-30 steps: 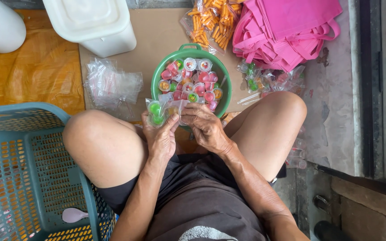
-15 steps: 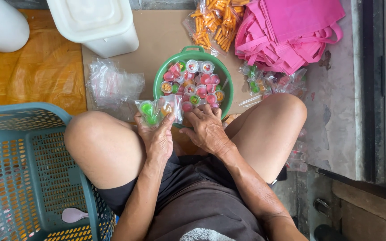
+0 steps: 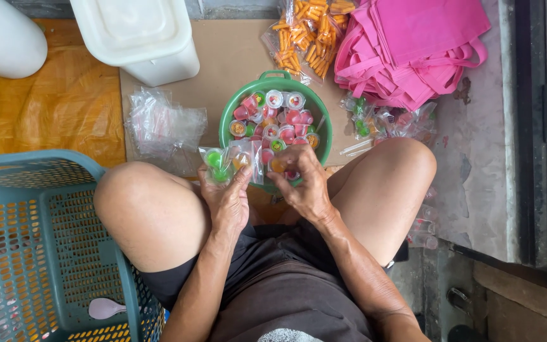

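Cut off by the frame: white tub [image 3: 135,35] above, teal basket [image 3: 39,247] at left. Near rim of green bowl [image 3: 275,85] hidden behind both hands. Contents of small bags [image 3: 384,120] beside bowl too small to tell.

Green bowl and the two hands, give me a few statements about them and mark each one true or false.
1. The green bowl holds small sealed jelly cups. True.
2. The left hand holds a clear plastic bag with a few cups inside. True.
3. The right hand rests flat on the knee. False: it holds an orange cup at the bowl's near edge.
4. The pile of pink bags lies inside the teal basket. False: it lies on the floor beyond the bowl.
5. The white tub stands on the brown cardboard. True.
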